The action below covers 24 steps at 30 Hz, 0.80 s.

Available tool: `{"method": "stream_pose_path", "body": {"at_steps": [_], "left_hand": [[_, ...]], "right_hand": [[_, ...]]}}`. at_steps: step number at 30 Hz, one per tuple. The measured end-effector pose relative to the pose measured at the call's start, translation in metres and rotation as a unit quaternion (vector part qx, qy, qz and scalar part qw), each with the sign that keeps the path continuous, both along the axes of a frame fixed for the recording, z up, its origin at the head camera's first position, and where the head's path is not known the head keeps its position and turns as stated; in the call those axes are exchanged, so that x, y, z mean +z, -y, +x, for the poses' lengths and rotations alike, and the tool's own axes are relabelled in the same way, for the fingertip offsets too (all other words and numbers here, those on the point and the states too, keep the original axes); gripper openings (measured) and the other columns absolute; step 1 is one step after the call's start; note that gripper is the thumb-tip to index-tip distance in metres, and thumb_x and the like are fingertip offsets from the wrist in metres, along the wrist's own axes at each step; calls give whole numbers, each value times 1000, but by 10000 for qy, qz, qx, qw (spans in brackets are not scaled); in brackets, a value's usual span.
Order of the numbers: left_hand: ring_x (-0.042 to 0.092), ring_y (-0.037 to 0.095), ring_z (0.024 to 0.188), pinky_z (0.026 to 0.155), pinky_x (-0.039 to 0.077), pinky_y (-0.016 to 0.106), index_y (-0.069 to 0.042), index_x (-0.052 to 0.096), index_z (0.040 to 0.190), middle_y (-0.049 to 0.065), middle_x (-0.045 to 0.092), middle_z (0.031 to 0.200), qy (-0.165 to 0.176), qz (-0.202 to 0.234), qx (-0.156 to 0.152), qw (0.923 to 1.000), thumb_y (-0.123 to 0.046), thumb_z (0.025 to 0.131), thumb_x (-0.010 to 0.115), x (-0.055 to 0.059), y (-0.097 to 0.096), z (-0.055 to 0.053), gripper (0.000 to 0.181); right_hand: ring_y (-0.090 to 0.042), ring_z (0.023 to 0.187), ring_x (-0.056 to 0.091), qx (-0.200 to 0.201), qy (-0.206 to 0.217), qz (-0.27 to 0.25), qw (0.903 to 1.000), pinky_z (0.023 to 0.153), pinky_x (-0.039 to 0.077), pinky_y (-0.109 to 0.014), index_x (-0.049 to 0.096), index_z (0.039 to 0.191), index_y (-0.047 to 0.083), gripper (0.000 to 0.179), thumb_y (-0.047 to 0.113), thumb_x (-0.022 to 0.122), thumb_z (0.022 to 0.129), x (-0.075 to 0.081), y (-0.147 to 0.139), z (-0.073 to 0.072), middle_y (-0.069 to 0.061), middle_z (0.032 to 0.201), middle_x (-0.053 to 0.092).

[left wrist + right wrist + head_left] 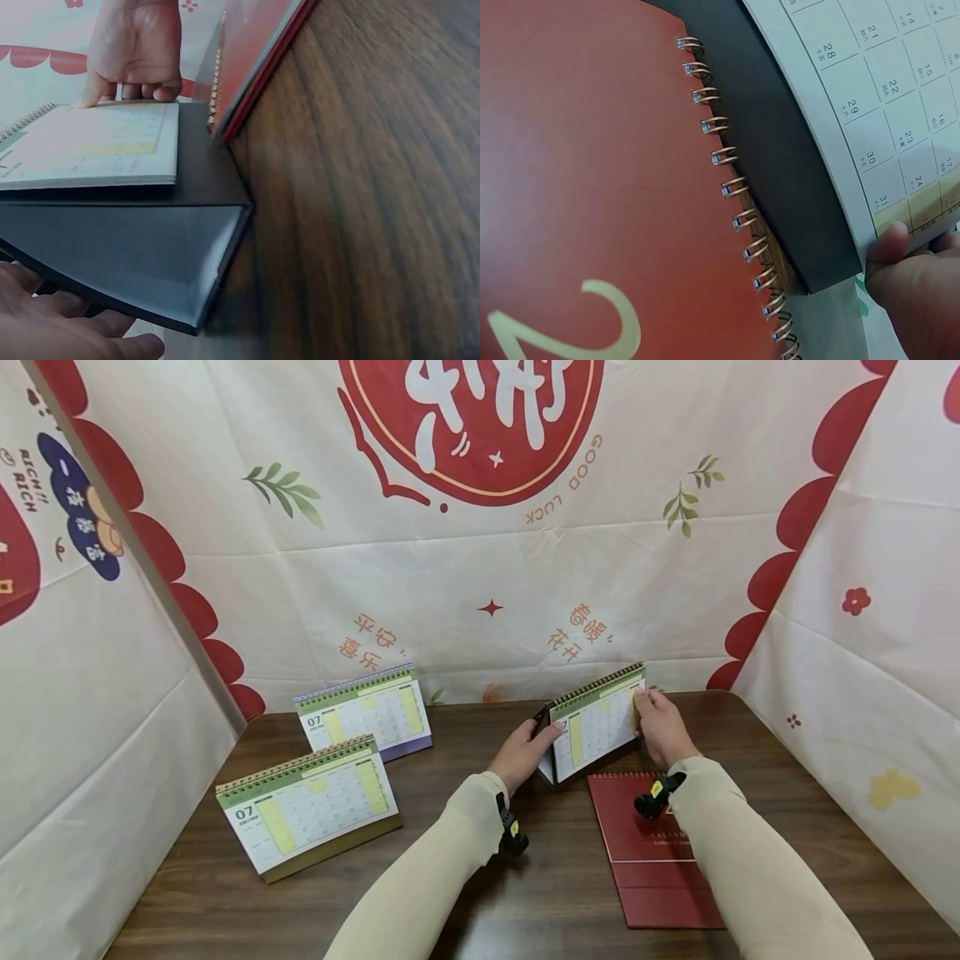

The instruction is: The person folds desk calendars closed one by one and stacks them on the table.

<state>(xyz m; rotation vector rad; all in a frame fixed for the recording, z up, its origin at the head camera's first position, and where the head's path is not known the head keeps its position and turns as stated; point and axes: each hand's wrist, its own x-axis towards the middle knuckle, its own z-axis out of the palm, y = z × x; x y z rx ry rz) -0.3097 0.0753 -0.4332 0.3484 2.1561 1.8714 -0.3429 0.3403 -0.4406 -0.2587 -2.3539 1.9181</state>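
Observation:
A desk calendar [596,727] with a black stand and green-headed July page stands upright at the back right of the table. My left hand [521,757] grips its left end, thumb on the front and fingers behind the stand. At the opposite end, my right hand [666,727] pinches the edge of the pages. The right wrist view shows the right thumb [889,244] on the yellow column at the sheet's corner. Seen from the left wrist, the black stand [214,154] is spread into a triangle. A red spiral calendar [626,852] lies flat just in front, partly under the right forearm.
Two more July desk calendars stand on the left: one with a purple base [408,749] at the back, one with a tan base [337,852] nearer. The dark wood table [517,910] meets a printed white cloth [465,568] at the back and sides.

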Motion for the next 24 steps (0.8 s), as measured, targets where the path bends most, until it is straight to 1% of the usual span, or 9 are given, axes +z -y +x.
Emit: {"method": "stream_pose_path", "body": {"at_steps": [4, 8, 11, 15, 19, 24], "left_hand": [[61, 14, 100, 99, 42, 41, -18, 56, 133, -3, 67, 110, -7, 5, -34, 10000, -60, 93, 57, 5, -2, 1, 58], [61, 13, 97, 98, 43, 41, -16, 57, 132, -3, 67, 107, -19, -16, -38, 10000, -59, 93, 58, 8, -4, 1, 58], [62, 13, 95, 96, 44, 39, -15, 57, 130, -3, 68, 106, -36, 44, -62, 10000, -57, 94, 58, 10, -5, 1, 55], [63, 12, 92, 93, 46, 37, -18, 59, 127, -3, 69, 103, -69, 153, -89, 9998, -55, 95, 58, 12, -7, -1, 49], [64, 12, 93, 90, 48, 38, -20, 61, 124, -3, 69, 105, -178, 219, -126, 9995, -54, 95, 58, 19, -8, 0, 45], [65, 13, 99, 89, 50, 40, -29, 60, 131, -7, 68, 114, -279, 240, -223, 9991, -55, 95, 59, 30, -10, 3, 45]], "right_hand": [[-19, 94, 42, 85, 23, 25, 10000, 80, 42, -35, 38, 139, 5, 61, 53, 29, 104, 0, 0, 1, -12, 118, 41], [-19, 94, 42, 119, 9, 42, 9999, 82, 42, -38, 38, 138, 5, 61, 54, 28, 104, -1, 0, 1, -13, 119, 40], [-19, 94, 41, 96, 6, 66, 9999, 82, 42, -38, 38, 138, 5, 60, 54, 28, 104, 0, -1, 2, -13, 119, 40], [-19, 93, 41, 75, 18, 109, 9999, 83, 42, -39, 38, 138, 5, 61, 55, 28, 104, 0, -1, 3, -13, 119, 40], [-19, 92, 42, 61, 39, 126, 9999, 84, 42, -40, 39, 139, 5, 63, 56, 28, 103, 0, 0, 2, -14, 118, 41], [-20, 95, 42, 52, 122, 147, 9998, 83, 42, -38, 35, 145, 7, 65, 56, 27, 103, 2, 1, 3, -14, 121, 41]]}}
